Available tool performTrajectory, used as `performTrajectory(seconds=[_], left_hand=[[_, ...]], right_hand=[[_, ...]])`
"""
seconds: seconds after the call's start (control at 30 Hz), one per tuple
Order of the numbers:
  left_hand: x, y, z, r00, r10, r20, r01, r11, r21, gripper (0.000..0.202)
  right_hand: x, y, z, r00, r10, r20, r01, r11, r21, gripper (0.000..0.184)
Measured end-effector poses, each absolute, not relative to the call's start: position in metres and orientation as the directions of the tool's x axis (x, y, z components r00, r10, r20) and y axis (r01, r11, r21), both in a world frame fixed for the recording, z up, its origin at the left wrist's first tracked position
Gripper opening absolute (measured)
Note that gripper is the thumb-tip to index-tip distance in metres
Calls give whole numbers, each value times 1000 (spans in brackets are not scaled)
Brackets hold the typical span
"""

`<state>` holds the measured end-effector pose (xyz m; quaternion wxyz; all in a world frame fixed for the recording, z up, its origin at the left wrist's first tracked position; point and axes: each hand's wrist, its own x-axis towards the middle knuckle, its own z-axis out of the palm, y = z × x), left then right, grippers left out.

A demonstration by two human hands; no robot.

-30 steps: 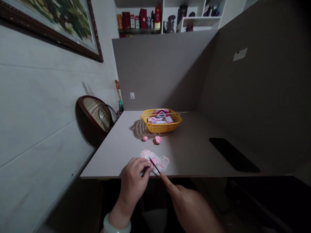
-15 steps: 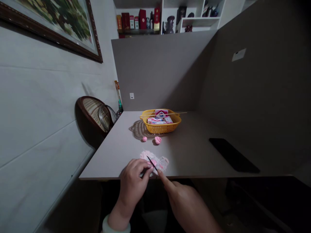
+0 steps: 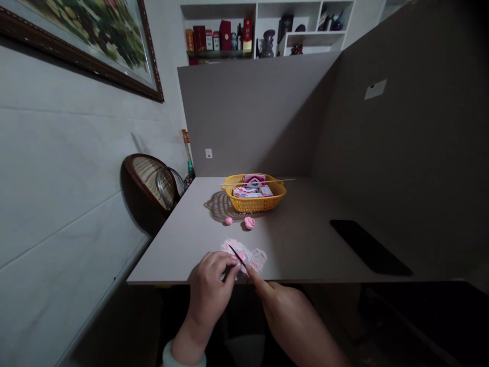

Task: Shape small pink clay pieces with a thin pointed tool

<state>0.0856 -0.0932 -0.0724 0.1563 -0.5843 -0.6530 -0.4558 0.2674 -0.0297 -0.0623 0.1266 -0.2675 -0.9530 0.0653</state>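
At the table's near edge my left hand (image 3: 216, 278) pinches a pink soap-like piece (image 3: 240, 256) between thumb and fingers, which partly cover it. My right hand (image 3: 280, 306) grips a thin dark knife (image 3: 236, 255), its index finger stretched along the back. The blade lies across the pink piece, close to my left thumb, its tip pointing away and to the left. Pale pink shavings (image 3: 260, 257) are spread on the table under and around both hands. Beyond them sit a small pink ball (image 3: 228, 220) and a larger grooved pink lump (image 3: 249, 223).
A yellow basket (image 3: 254, 205) with several pink-and-white packets stands farther back, a thin stick (image 3: 280, 180) across its rim. On the right of the table (image 3: 160, 260) lies a flat black object (image 3: 367, 247). Grey panels (image 3: 252, 117) rise behind and to the right.
The view has shifted slightly, lowering everything in it a little. The knife has moved a small way left over the pink piece. My left hand keeps its hold.
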Motion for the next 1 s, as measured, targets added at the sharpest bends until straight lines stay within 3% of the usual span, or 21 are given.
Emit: performTrajectory(seconds=[0.23, 0.43, 0.7, 1.0], left_hand=[[86, -94, -74, -274, 621, 735, 898, -110, 427, 6], [84, -94, -74, -253, 616, 746, 910, -109, 399, 6], [86, -93, -73, -259, 618, 742, 898, -128, 421, 6], [84, -94, -73, -264, 617, 742, 906, -104, 410, 7]], right_hand=[[298, -32, -84, -854, 456, 250, 422, 889, -178, 80], [269, -30, -66, -822, 519, 235, 493, 854, -163, 82], [302, -32, -86, -840, 455, 295, 416, 890, -188, 78], [267, -26, -65, -827, 491, 274, 450, 870, -201, 75]])
